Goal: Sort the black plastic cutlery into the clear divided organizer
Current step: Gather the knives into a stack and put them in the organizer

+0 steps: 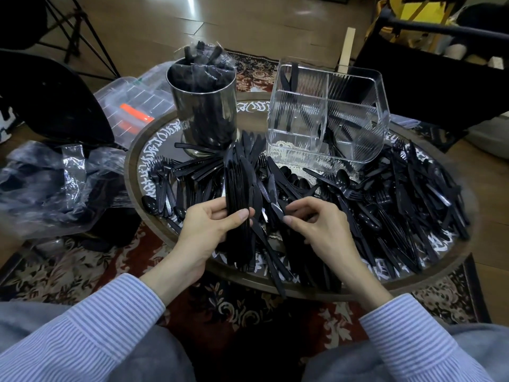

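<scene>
Two hands work low over the round table [440,274]: the left hand [212,230] grips an upright stack of black knives [238,183], thumb across its front; the right hand [316,224], fingers curled, pinches one knife [276,210] by its tip. The clear organizer [327,114] stands behind, holding little cutlery. White script rings the tabletop, unreadable.

Beyond the hands, a steel canister [205,111] stuffed with what look like plastic-wrapped black pieces. Left of the hands, crumpled clear bags [55,186] and a lidded plastic box [132,103]. Beneath the round table [132,150], a patterned red rug [248,315]. Far right, a black chair [429,81].
</scene>
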